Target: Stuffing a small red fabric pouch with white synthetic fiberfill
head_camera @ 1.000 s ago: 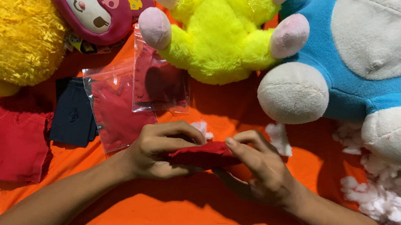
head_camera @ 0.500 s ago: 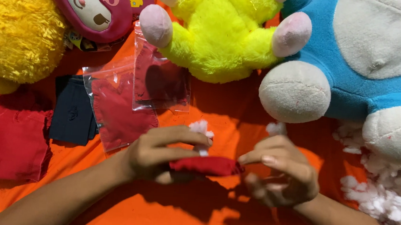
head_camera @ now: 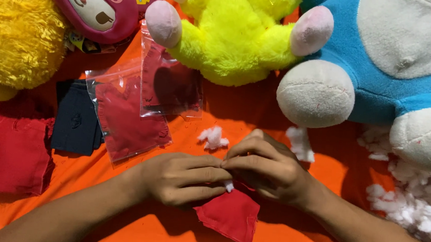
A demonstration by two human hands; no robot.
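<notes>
Down at the bottom centre, a small red fabric pouch (head_camera: pixel 229 217) lies on the orange cloth (head_camera: pixel 178 238), flat and roughly square, with one corner tucked up under the hands. The left hand (head_camera: pixel 182 178) has its fingers closed along the pouch's top edge, and the right hand (head_camera: pixel 267 169) pinches in from the other side, fingertips meeting the left's. A bit of white stuffing (head_camera: pixel 229 186) peeks out between them; the pouch's opening itself is hidden by the fingers. Another white tuft (head_camera: pixel 213 137) sits just above the hands, and a loose stuffing pile (head_camera: pixel 414 208) spreads at the right, cut off by the edge. Two clear plastic bags (head_camera: pixel 146 107) overlap near the plush toys (head_camera: pixel 240 38), each holding red fabric.
</notes>
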